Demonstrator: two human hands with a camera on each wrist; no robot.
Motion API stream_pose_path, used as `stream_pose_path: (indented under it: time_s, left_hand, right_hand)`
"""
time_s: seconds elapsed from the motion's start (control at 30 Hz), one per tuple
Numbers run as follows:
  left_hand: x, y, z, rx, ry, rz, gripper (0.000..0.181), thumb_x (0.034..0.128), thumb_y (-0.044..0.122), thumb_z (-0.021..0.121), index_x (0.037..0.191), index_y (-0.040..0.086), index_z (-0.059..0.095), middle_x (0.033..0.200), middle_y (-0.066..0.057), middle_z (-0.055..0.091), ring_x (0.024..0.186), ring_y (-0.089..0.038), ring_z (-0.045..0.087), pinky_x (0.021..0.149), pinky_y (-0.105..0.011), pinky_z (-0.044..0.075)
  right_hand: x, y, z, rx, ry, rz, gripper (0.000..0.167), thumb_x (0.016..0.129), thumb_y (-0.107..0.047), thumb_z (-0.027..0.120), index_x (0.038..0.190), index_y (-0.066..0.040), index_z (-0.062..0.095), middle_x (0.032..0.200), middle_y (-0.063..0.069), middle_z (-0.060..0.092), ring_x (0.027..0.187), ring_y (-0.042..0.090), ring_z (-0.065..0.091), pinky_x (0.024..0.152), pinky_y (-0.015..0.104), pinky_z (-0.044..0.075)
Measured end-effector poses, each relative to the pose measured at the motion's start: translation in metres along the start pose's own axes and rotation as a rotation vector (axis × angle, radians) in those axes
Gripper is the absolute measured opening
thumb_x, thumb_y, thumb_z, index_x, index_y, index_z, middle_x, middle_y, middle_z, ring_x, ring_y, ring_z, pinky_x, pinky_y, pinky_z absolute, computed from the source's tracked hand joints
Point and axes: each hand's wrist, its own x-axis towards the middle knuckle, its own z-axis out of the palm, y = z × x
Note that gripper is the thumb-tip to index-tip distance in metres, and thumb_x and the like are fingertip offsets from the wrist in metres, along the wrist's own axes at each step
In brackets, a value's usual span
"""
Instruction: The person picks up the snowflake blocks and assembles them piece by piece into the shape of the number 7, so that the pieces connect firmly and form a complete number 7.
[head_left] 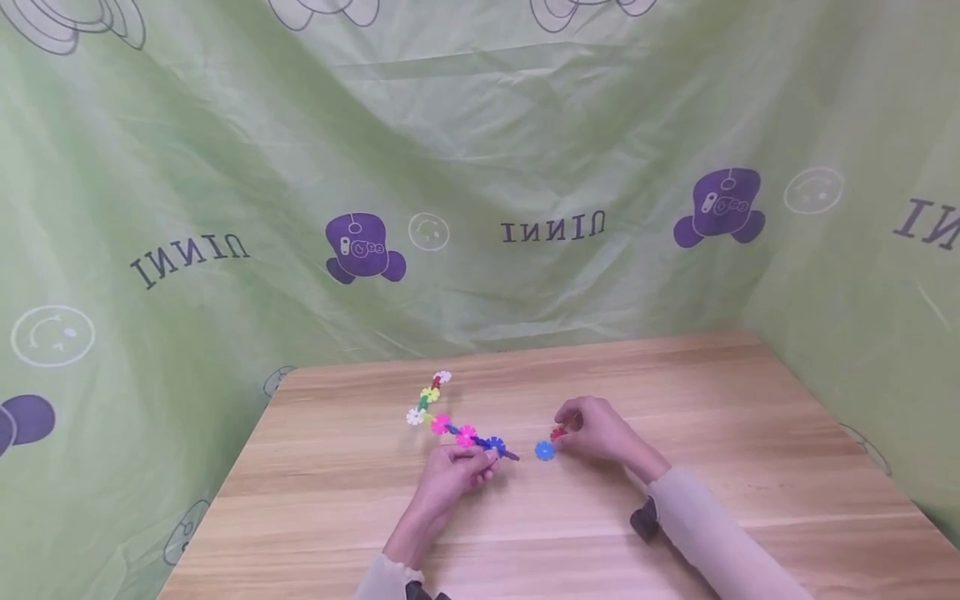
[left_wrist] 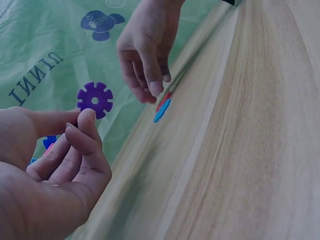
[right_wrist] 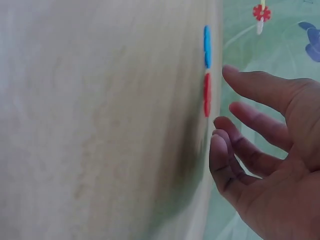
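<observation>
My left hand (head_left: 453,477) pinches one end of a chain of interlocked plastic snowflake discs, near a blue disc (head_left: 495,445) and the purple end disc (left_wrist: 95,100). From there the chain runs up and left through pink discs (head_left: 441,424), a white disc (head_left: 416,416) and a yellow disc (head_left: 430,394) to a white end disc (head_left: 443,377). My right hand (head_left: 596,429) hovers with loosely bent fingers just above a loose red disc (right_wrist: 207,95). Beside the red one, a light blue disc (head_left: 544,451) lies flat on the table. In the right wrist view nothing sits between the fingers.
The wooden table (head_left: 337,517) reaches back to a green printed cloth (head_left: 465,167), which hangs behind it and along both sides. A dark strap piece (head_left: 645,521) is on the right sleeve.
</observation>
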Motion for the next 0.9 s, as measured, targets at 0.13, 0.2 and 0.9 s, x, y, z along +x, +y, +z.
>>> stream_pose_path:
  time_s: [0.13,0.2,0.9]
  left_hand:
    - [0.000,-0.002,-0.001,-0.013,0.017,-0.003,0.023,0.0939,0.014,0.077,0.109,-0.003,0.076,0.099,-0.015,0.079,0.082,-0.011,0.072,0.075,-0.019,0.060]
    - [0.001,-0.002,-0.001,-0.016,0.026,-0.008,0.023,0.0937,0.015,0.077,0.109,-0.002,0.076,0.097,-0.013,0.079,0.082,-0.011,0.072,0.074,-0.019,0.060]
    - [0.000,0.001,0.000,-0.023,0.049,-0.028,0.026,0.0931,0.018,0.079,0.111,-0.001,0.076,0.099,-0.013,0.079,0.084,-0.012,0.072,0.077,-0.022,0.061]
  right_hand:
    - [0.004,0.003,0.001,0.003,-0.030,0.020,0.027,0.080,-0.013,0.090,0.103,-0.006,0.077,0.095,0.004,0.076,0.089,0.017,0.064,0.085,0.038,0.058]
    - [0.006,0.003,0.001,-0.009,-0.050,0.031,0.022,0.081,-0.011,0.088,0.100,-0.008,0.078,0.095,0.003,0.076,0.090,0.017,0.064,0.087,0.040,0.058]
    - [0.007,-0.008,-0.003,0.026,-0.036,0.079,0.016,0.084,-0.001,0.083,0.092,-0.005,0.069,0.083,0.005,0.071,0.076,0.016,0.064,0.070,0.029,0.056]
